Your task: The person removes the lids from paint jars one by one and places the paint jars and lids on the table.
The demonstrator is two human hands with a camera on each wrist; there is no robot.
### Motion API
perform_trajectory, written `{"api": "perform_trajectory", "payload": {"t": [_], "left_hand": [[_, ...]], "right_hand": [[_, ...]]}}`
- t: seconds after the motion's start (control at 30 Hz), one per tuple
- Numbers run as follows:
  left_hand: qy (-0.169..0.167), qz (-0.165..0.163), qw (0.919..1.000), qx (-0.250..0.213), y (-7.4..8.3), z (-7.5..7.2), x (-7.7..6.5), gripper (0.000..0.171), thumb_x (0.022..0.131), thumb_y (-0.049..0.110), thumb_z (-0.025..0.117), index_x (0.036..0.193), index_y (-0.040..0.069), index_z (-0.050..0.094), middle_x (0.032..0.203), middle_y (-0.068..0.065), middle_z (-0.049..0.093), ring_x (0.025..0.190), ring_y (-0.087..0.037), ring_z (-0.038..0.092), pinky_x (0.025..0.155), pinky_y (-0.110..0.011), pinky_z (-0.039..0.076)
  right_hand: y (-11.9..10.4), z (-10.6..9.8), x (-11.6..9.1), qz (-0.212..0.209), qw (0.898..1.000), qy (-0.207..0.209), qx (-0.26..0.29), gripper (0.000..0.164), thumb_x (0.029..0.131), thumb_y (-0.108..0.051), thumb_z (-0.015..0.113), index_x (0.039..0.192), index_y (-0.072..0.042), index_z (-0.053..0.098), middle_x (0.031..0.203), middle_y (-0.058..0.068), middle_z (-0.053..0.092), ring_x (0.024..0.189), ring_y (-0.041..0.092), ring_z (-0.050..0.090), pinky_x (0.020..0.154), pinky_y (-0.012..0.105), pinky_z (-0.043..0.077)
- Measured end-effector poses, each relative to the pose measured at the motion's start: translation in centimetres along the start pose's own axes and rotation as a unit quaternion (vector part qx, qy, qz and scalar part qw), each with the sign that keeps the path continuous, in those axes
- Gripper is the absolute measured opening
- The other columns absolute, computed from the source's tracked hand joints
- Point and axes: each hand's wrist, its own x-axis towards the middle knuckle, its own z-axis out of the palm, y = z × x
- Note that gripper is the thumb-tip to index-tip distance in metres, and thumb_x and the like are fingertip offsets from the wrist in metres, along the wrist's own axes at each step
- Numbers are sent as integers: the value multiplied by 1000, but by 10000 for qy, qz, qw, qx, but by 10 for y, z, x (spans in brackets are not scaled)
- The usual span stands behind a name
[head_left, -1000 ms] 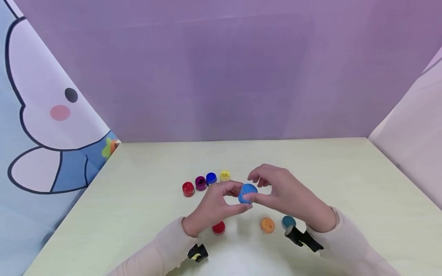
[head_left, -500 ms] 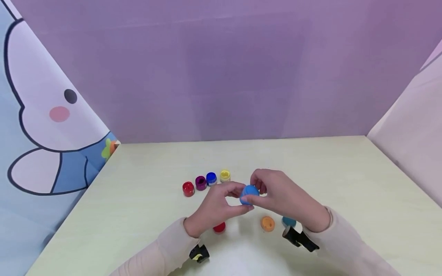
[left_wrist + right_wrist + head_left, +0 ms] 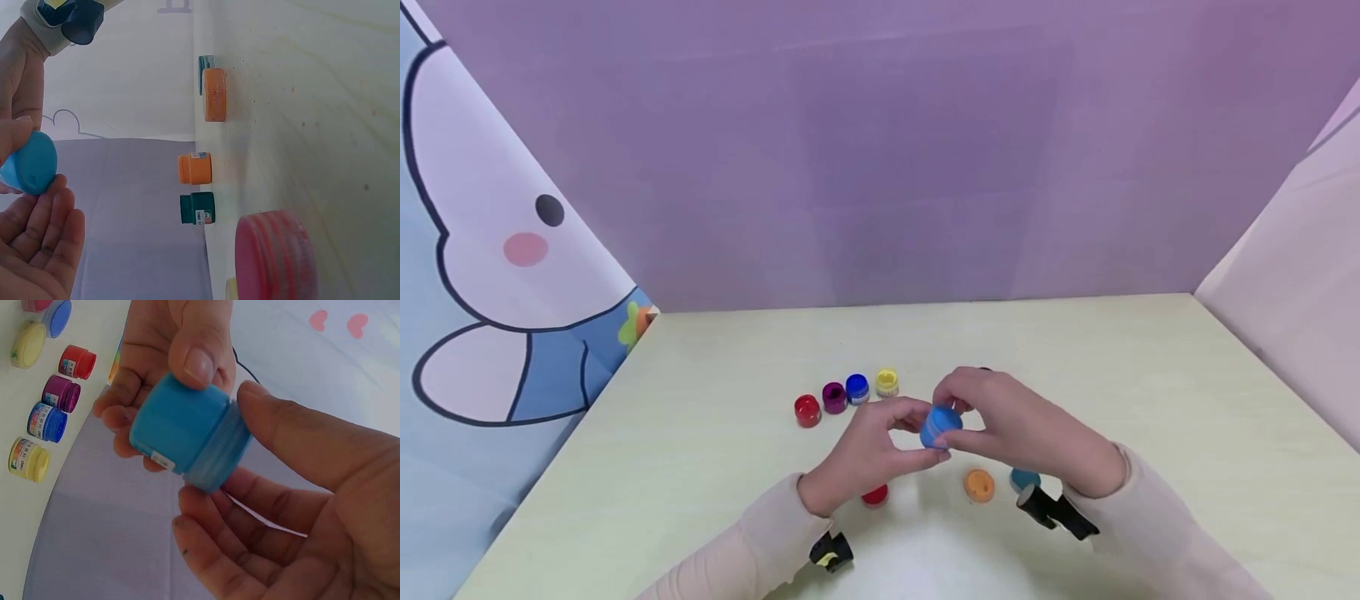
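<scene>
A light blue paint jar [image 3: 940, 427] is held between both hands above the table. My left hand [image 3: 876, 450] grips the smooth jar body, its thumb pressed on the side in the right wrist view. My right hand [image 3: 1007, 417] pinches the ridged lid [image 3: 219, 450] between thumb and fingers. The lid sits on the jar in the right wrist view. Below the hands lie an orange lid [image 3: 979, 485], a teal lid [image 3: 1025, 480] partly covered by the right wrist, and a red lid [image 3: 876, 495] partly behind my left hand.
Open jars in red [image 3: 807, 411], purple [image 3: 834, 397], blue [image 3: 857, 388] and yellow [image 3: 887, 382] stand beyond the left hand. In the left wrist view, orange [image 3: 195, 169] and dark green [image 3: 197, 208] jars stand on the table. A purple panel [image 3: 925, 167] rises behind.
My right fingers have come in from above the jar and now pinch its lid. The jar has tilted slightly and shifted a little right; the left hand keeps its grip.
</scene>
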Motion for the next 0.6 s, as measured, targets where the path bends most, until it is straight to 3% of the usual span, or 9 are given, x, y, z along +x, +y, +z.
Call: {"api": "perform_trajectory", "payload": {"t": [0.17, 0.37, 0.47, 0.6], "left_hand": [[-3, 80, 10000, -57, 2, -1, 0, 35, 76, 24, 73, 108, 17, 61, 99, 12, 62, 85, -7, 57, 78, -38, 49], [-89, -87, 9999, -65, 3, -1, 0, 35, 77, 24, 72, 110, 17, 61, 100, 12, 62, 86, -6, 57, 78, -39, 49], [-100, -65, 9999, -18, 3, -1, -1, 36, 77, 25, 73, 110, 17, 61, 100, 12, 62, 87, -5, 57, 78, -41, 49], [-111, 21, 9999, 29, 2, -1, -1, 35, 76, 25, 73, 108, 17, 61, 98, 11, 62, 86, -5, 57, 78, -41, 49]], "right_hand": [[3, -5, -2, -652, 9977, -126, 134, 28, 80, -16, 69, 105, -12, 57, 97, -9, 54, 86, 6, 51, 76, 25, 46], [6, -6, -5, -1326, 9904, -275, 273, 35, 80, -5, 66, 112, -10, 53, 104, -5, 54, 93, 7, 50, 79, 25, 46], [6, -7, -4, -1394, 9897, -250, 203, 37, 80, -5, 67, 113, -11, 53, 104, -5, 54, 93, 7, 50, 80, 26, 45], [3, -9, -3, -1150, 9932, -100, 170, 33, 81, -16, 68, 110, -12, 56, 103, -7, 55, 91, 7, 51, 79, 27, 46]]}}
